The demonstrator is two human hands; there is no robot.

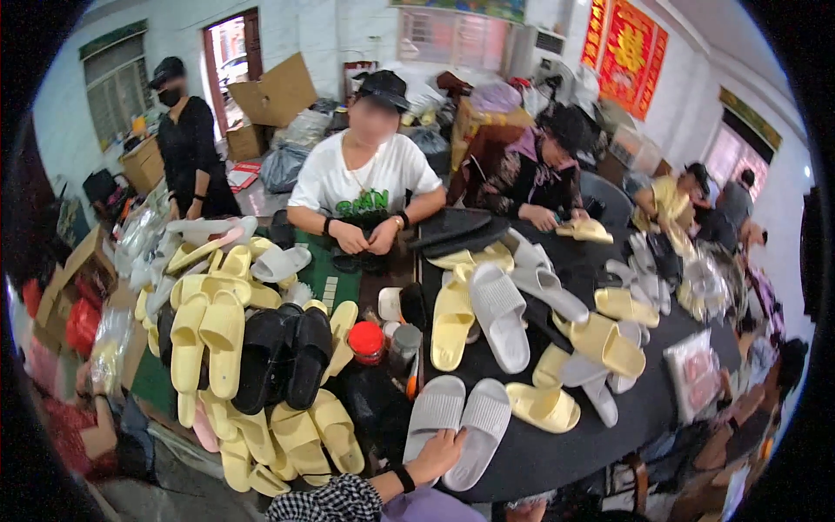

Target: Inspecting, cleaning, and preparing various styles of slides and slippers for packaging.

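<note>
My left hand [437, 454], with a black wristband and a checkered sleeve, comes in from the lower edge. It lies on the heel end of a pair of grey slippers [459, 418] on the black round table [557, 452], its fingers curled over the inner edges. My right hand is out of view. Just beyond the pair lie a pale yellow slipper [544, 406], a grey slipper [499, 315] and another yellow one [452, 324].
A heap of yellow slippers [209, 335] and black slippers [291, 357] fills the left side. A red-capped jar [366, 341] stands between the piles. Several people sit around the table handling slippers; one stands at the back left. Cardboard boxes and bags line the walls.
</note>
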